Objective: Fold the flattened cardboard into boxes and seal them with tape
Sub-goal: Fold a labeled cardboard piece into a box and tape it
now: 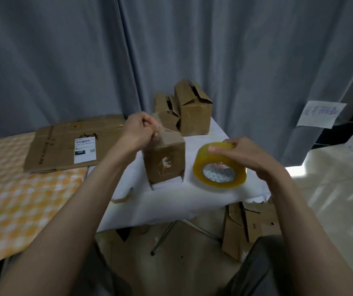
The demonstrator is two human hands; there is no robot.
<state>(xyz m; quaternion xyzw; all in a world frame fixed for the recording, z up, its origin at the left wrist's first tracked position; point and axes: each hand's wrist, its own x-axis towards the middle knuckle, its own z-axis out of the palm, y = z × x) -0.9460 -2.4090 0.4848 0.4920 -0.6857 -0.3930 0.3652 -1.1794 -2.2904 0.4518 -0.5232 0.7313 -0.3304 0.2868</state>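
Note:
A small brown cardboard box stands on the white-covered table, with a torn white patch on its front face. My left hand is at the box's top left corner, fingers curled, pinching a thin strip of clear tape that lies across the top. To the right of the box, my right hand grips the top of a yellow tape roll, which stands tilted on the table with its core facing me.
Two folded boxes with open flaps stand at the table's back. A large flattened carton with a white label lies on the orange checked surface to the left. More cardboard leans under the table's right side. Grey curtains hang behind.

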